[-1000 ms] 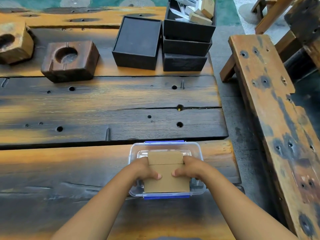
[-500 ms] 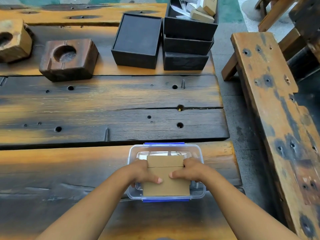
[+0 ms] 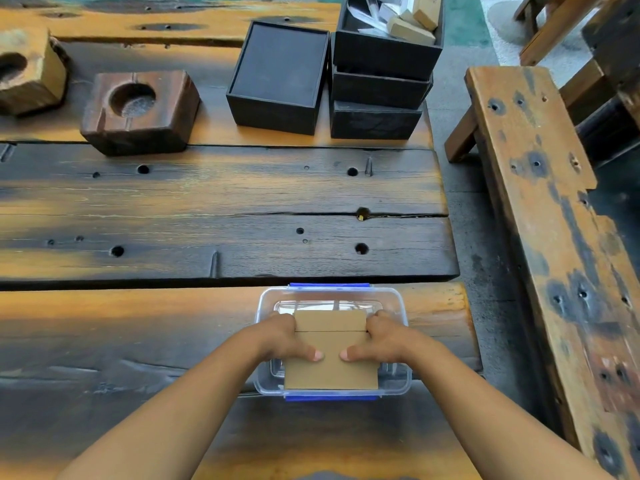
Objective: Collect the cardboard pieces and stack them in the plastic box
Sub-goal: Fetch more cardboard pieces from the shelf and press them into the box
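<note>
A clear plastic box (image 3: 401, 313) with blue clips sits on the wooden table near its right end, close to me. Brown cardboard pieces (image 3: 330, 372) lie stacked over the box's opening, a smaller piece (image 3: 330, 320) showing at the far side. My left hand (image 3: 287, 339) grips the stack's left edge and my right hand (image 3: 384, 337) grips its right edge, both thumbs pressing on top. How deep the stack sits in the box is hidden by my hands.
Black boxes (image 3: 381, 88) stand stacked at the table's far right, the top one holding more cardboard bits (image 3: 412, 26); an open black tray (image 3: 277, 77) is beside them. Two carved wooden blocks (image 3: 138, 112) sit far left. A wooden bench (image 3: 547, 202) runs along the right.
Both hands have kept their grip on the cardboard stack over the box; the stack has shifted only slightly.
</note>
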